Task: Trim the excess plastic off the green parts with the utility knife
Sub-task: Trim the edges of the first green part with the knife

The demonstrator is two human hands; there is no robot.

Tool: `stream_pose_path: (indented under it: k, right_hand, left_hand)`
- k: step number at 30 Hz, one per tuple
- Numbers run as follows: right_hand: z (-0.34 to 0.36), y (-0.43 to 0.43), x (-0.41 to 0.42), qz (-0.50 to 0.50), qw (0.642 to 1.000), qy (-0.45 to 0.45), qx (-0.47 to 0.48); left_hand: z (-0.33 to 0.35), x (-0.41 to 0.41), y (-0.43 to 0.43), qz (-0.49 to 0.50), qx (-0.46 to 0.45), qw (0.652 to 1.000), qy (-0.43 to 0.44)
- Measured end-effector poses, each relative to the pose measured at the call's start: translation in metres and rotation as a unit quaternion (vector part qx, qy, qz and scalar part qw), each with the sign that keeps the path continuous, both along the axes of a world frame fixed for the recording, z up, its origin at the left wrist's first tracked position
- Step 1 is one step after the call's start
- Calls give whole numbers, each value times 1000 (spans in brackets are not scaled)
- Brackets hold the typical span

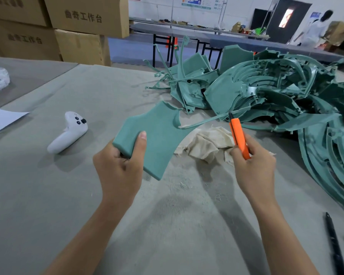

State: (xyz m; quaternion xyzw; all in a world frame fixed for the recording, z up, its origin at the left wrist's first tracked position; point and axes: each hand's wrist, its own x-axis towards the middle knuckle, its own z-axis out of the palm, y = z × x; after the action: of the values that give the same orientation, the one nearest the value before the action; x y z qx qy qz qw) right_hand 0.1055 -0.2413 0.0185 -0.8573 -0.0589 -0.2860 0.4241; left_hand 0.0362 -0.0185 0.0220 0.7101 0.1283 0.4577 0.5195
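Head view: my left grip (117,167) is wrapped round the near corner of one green part (157,135), thumb on top, holding it tilted above the desk (48,195). My right grip (254,167) is curled round the orange knife (239,137), tip at a thin strip (205,121) trailing off the part's far edge. I'd say this piece is mid-trim, since the strip looks attached at the notch. The pile (276,92) behind it is way too tangled to count, and I can't tell which bits are done. Otherwise: one knife, one rag (209,143), one white controller (70,132), one black tool (335,245).
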Motion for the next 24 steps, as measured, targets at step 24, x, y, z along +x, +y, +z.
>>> stream_pose_path:
  k: [24]
  right_hand:
    - [-2,2,-2,-11,999,-47,16]
  left_hand:
    - [1,-1,0,-11,-29,999,-8]
